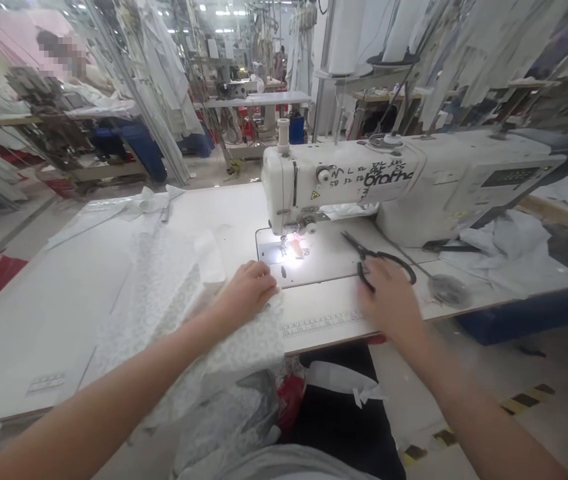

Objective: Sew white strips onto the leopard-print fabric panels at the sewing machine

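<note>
My left hand rests just left of the sewing machine's needle area, its fingers curled together at the edge of a pale patterned fabric. That fabric spreads left over the table and hangs off the front edge. My right hand, slightly blurred, is closed over the black handles of a pair of scissors. Their blades lie on the table and point away toward the needle. Above stands a white sewing machine, its lamp lighting a small pinkish piece beside the presser foot.
A printed ruler runs along the table's front edge. To the right lie a round greyish object and crumpled white cloth. Thread cones stand behind the machine. Further back, a person sits among other machines and hanging garments.
</note>
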Available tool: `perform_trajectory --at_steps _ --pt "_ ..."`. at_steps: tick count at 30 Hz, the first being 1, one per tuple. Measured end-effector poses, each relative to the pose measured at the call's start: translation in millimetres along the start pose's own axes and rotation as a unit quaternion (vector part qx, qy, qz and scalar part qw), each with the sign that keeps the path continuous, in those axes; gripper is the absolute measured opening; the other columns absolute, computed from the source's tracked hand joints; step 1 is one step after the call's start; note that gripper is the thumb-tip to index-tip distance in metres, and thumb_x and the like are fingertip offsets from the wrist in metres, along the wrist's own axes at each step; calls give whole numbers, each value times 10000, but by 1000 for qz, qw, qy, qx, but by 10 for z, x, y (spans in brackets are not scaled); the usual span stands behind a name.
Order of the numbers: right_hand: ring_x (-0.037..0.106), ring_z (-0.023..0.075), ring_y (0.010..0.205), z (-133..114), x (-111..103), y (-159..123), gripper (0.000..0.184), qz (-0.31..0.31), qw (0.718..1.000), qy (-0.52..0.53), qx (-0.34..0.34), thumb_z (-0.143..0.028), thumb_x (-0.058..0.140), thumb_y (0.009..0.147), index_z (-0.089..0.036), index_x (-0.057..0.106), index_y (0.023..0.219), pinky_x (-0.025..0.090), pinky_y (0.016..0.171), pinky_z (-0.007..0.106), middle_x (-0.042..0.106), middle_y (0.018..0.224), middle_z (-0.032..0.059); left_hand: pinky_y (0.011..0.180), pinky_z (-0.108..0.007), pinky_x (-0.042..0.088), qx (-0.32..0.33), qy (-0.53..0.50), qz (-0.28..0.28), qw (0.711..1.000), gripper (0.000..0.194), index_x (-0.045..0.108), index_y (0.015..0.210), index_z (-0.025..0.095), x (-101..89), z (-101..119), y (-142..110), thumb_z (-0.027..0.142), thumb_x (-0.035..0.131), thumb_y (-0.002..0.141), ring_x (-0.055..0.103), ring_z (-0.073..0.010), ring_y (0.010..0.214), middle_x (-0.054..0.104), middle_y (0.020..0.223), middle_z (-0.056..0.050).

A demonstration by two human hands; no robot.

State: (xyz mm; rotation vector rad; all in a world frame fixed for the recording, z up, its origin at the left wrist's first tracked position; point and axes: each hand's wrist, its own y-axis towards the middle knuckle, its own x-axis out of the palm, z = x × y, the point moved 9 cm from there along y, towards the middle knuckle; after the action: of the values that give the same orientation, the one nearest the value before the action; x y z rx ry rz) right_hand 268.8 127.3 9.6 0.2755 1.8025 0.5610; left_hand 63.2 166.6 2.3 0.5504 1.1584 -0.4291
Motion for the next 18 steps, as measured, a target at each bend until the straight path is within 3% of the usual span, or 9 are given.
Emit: perform_trajectory --at_steps 2,4,6,8,11,15,18 --pt "513 249 1090 -652 -25 -210 316 6 982 122 -142 -162 380 872 -105 527 1146 431 943 422 603 1108 159 831 -370 402 40 68 -3 997 209 619 835 168 -6 73 -4 240 433 897 475 -208 902 551 940 -71" --pt "463 215 1185 -1286 66 -534 362 -82 933 206 -284 -122 388 863 -138 507 1205 417 987 390 568 1225 117 833 -388 393 51 125 20 991 181 609 925 159 -35 115 -24 209 437 894 465 -223 921 548 987 -89" --pt "418 218 1237 -1592 157 -764 385 -140 907 232 -321 -98 412 854 -128 499 1228 384 1029 401 535 1282 105 837 -399 384 66 166 31 984 171 596 950 152 -47 147 -51 180 440 886 459 -235 940 541 1025 -102" --pt "400 226 1253 -1642 220 -869 405 -162 907 233 -310 -72 423 840 -98 494 1238 357 1054 417 524 1295 113 820 -390 385 88 179 3 980 170 601 880 155 -8 165 -83 148 431 881 468 -229 912 550 997 -97" --pt "411 222 1248 -1511 226 -917 437 -159 913 239 -291 -55 422 823 -86 482 1254 359 1057 420 530 1288 120 784 -358 402 85 139 -56 985 198 597 816 165 37 160 -151 131 413 883 491 -209 860 569 884 -77" --pt "437 212 1231 -1374 172 -942 455 -140 916 254 -276 -69 423 819 -101 469 1271 371 1049 432 548 1266 122 789 -370 422 1 79 -68 995 126 569 919 171 16 165 -247 223 499 828 490 -245 961 559 971 -91" --pt "426 206 1239 -1387 184 -976 459 -138 917 260 -270 -73 417 819 -105 465 1274 367 1050 430 544 1272 116 842 -428 398 -74 63 -38 994 181 549 926 152 27 121 -222 108 479 765 490 -264 975 549 1011 -110"
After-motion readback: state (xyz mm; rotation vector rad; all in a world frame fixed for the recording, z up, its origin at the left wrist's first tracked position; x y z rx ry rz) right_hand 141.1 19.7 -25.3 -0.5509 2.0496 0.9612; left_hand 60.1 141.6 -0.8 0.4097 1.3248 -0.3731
